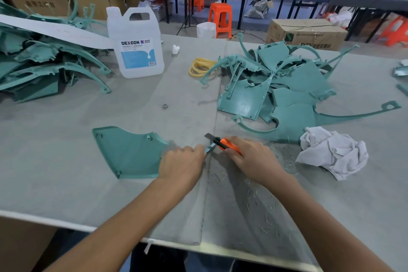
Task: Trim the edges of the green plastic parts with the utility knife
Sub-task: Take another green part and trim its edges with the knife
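Observation:
A flat green plastic part (130,152) lies on the grey table mat (66,139) in front of me. My left hand (182,163) grips its narrow right end, whose tip sticks out past my fingers. My right hand (251,159) holds an orange utility knife (223,142) with its dark blade out, pointing up and left. The blade sits just right of the part's tip. More green parts are heaped at the right (280,86) and at the far left (44,68).
A white DEXCON jug (136,44) stands at the back centre. Yellow rubber bands (198,67) lie beside the right heap. A crumpled white cloth (333,154) sits right of my right hand. Thin shavings (254,196) litter the mat near the front edge. Cardboard boxes stand behind.

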